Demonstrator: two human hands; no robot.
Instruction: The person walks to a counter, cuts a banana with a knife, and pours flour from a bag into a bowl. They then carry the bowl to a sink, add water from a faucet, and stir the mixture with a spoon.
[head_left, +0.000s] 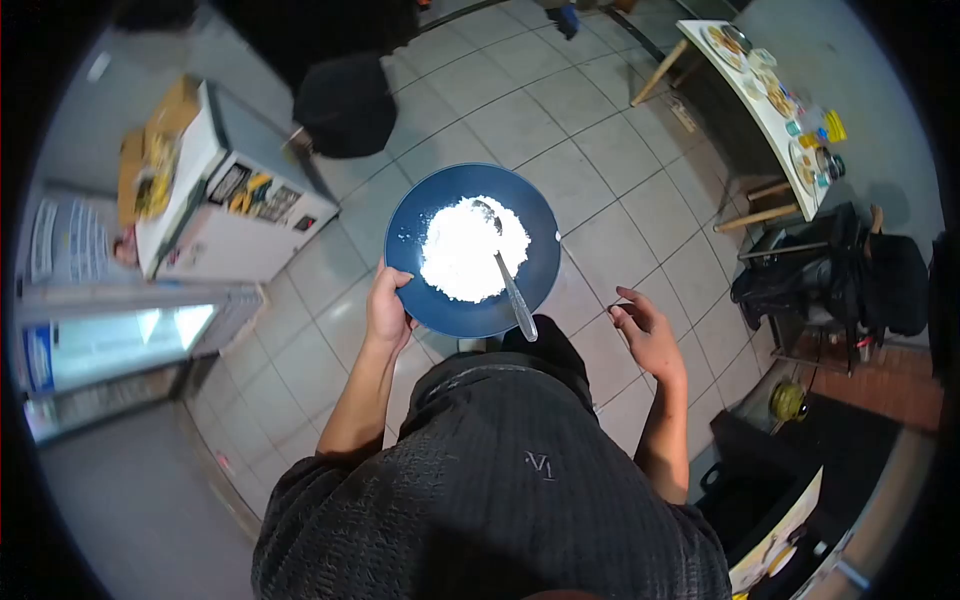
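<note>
My left hand (388,305) grips the near-left rim of a dark blue plate (410,215), holding it out in front of my body above the tiled floor. A mound of white rice (465,250) fills the plate's middle. A metal spoon (510,285) lies in the rice with its handle pointing toward me over the plate's near edge. My right hand (645,330) hangs free to the right of the plate, fingers loosely apart, holding nothing.
A white chest freezer (235,200) with stickers stands at the left, a lit glass-door fridge (110,345) below it. A white table (775,100) with dishes is at the upper right. Dark bags (840,270) sit on a rack at the right.
</note>
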